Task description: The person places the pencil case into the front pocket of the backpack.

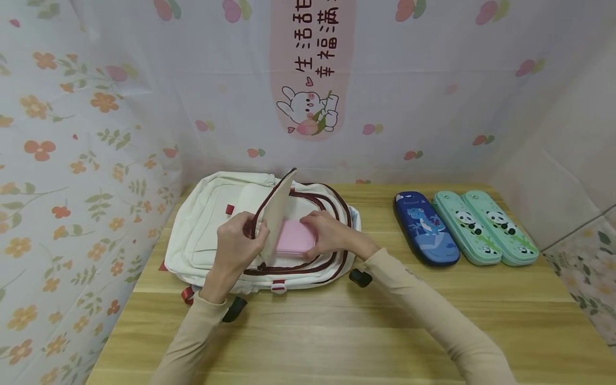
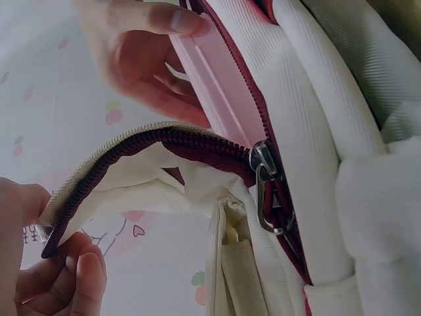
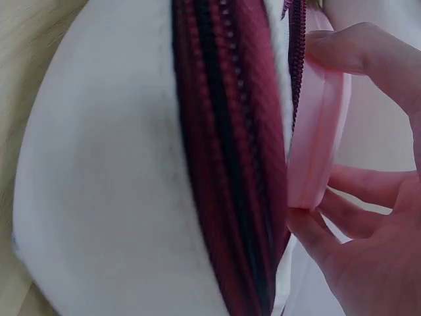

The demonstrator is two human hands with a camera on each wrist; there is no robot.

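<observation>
A cream backpack with dark red zippers lies on its back on the table, its front pocket unzipped. My left hand pinches the edge of the pocket flap and holds it raised; in the left wrist view thumb and fingers grip its dark red zipper edge. With my right hand I grip a smooth pink case by its right end, thumb on one side and fingers on the other. The case sits partly inside the pocket opening, its lower part hidden by the zipper edge in the wrist views.
To the right on the wooden table lie a dark blue dinosaur pencil case and two mint green panda pencil cases. Black strap buckles stick out from the backpack's near side. Printed cloth hangs behind and at the left.
</observation>
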